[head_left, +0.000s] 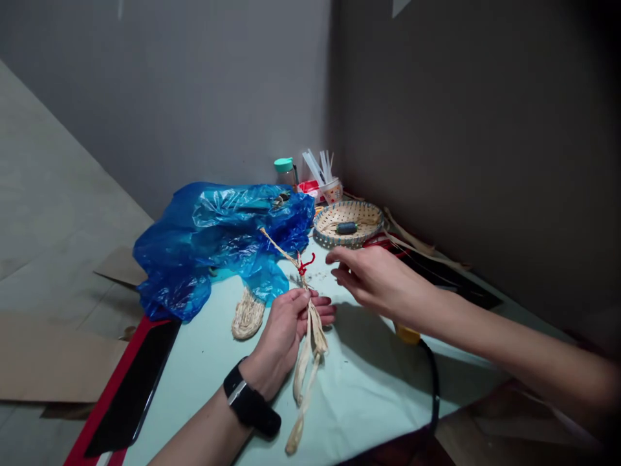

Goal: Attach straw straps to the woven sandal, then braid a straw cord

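My left hand (295, 317), with a black watch on the wrist, grips a bundle of pale dried-husk strips (315, 333) between thumb and fingers. Below the hand the strips hang loose over the table. Above it the bundle narrows to a twisted cord (277, 246) pointing up and left. A red tie (303, 266) is knotted around it just over the hand, one end curling right. To the right of the tie, my right hand (361, 275) hovers apart from the bundle, fingers bent; whether anything is between its fingertips I cannot make out.
A coiled woven piece (248, 314) lies left of my left hand, beside a crumpled blue plastic bag (218, 239). Behind are a shallow woven basket (371, 213) holding a dark thread spool (346, 228), a cup of white sticks (332, 191) and a green-lidded jar (284, 167). A black cable (431, 375) runs front right.
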Tool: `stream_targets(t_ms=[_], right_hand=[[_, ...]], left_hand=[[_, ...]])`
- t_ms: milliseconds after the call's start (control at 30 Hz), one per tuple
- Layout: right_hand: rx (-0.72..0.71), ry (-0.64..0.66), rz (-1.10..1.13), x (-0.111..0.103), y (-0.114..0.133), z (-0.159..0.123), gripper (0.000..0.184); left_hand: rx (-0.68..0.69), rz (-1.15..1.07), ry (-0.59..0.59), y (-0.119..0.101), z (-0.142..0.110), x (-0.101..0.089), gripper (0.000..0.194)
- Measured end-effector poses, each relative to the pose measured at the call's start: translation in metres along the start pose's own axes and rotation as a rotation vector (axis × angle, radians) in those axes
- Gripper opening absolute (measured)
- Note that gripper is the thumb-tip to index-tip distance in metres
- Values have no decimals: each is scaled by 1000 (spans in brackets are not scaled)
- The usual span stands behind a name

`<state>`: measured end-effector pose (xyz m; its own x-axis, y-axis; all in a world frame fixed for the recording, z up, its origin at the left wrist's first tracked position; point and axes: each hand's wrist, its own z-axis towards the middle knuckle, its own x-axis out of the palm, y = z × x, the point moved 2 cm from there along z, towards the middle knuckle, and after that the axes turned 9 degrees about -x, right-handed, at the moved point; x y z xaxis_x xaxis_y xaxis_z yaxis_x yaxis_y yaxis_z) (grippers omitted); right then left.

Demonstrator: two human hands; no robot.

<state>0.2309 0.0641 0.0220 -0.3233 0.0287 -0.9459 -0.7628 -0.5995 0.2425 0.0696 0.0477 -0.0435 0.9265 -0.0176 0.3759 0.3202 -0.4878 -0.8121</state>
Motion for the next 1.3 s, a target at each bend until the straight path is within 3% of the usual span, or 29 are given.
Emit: stream_targets(t_ms=[167, 300, 433, 733, 1033, 1133, 1300], right_hand=[[21, 76, 444, 30, 10, -24, 19], [119, 146, 894, 54, 9, -22, 22], [175, 170, 1057, 58, 6, -15, 11], [114, 252, 910, 52, 0, -15, 16], [115, 343, 729, 45, -1, -11, 13], [129, 354, 667, 44, 0, -10, 12], [86, 347, 555, 43, 0, -8, 17]], left_hand=[[27, 0, 14, -3, -4, -1, 4], [48, 47, 14, -5, -5, 3, 9], [37, 90, -8, -4, -4, 2, 13], [-70, 125, -93, -3, -11, -8, 37], [-62, 189, -84, -2, -12, -10, 30], [-73, 115, -91, 0, -11, -9, 22], [-189, 24, -102, 2, -5, -5, 18]])
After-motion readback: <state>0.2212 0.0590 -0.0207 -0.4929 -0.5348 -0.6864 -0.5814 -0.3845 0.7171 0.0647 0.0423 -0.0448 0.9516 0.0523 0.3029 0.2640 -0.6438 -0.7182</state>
